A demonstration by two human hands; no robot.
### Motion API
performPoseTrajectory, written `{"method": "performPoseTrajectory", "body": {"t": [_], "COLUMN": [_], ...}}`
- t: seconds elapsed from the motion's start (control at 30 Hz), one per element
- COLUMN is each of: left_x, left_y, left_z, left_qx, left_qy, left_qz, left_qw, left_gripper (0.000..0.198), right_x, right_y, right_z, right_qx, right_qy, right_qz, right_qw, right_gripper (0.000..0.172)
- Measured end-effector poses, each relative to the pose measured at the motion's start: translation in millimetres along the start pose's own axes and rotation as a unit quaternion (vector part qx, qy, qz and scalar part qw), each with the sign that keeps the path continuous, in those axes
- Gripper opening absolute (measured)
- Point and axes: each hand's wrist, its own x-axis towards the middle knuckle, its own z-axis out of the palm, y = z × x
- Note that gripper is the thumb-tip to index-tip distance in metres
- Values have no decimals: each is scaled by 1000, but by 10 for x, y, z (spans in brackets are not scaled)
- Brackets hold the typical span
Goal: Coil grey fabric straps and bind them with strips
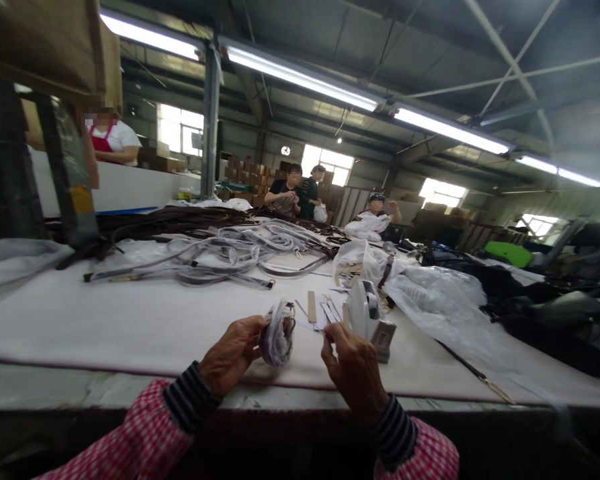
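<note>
My left hand (235,353) is closed on the left side of a coiled belt (279,337), held just above the white tabletop near its front edge. Clear plastic wrapping covers much of the coil, and a brownish-gold piece shows on its right side. To the right, my right hand (353,363) has thumb and fingers drawn together beside a tape dispenser (364,307). Thin metal tools (330,308) lie just beyond these fingertips; whether the fingers grip one is hidden. A flat beige strip (312,307) rests between the coil and the tools.
Grey belts in plastic (230,250) lie heaped across the table, with dark straps (165,223) behind. At right are a crumpled plastic bag (430,293), a loose dark strap (475,373) and black goods (555,327). Several people stand beyond; a metal post (75,173) rises at left.
</note>
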Motion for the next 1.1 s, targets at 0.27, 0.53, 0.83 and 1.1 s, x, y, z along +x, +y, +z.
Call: {"method": "performPoseTrajectory", "body": {"t": [0.27, 0.53, 0.83, 1.1], "left_x": [-57, -75, -56, -91], "left_y": [-4, 99, 125, 129], "left_z": [25, 6, -3, 1], "left_qx": [-20, 103, 125, 100], "left_qy": [-35, -77, -43, -52], "left_qz": [-5, 7, 20, 38], "left_qw": [999, 992, 991, 993], "left_gripper": [39, 24, 30, 25], "right_x": [-134, 1, 34, -29], "right_y": [-131, -12, -136, -215], "right_z": [-75, -141, -151, -63], "right_qx": [382, 378, 578, 647], "right_qy": [-239, -284, -296, -263], "right_qz": [208, 149, 244, 301], "right_qw": [868, 868, 720, 650], "right_gripper": [7, 7, 18, 39]}}
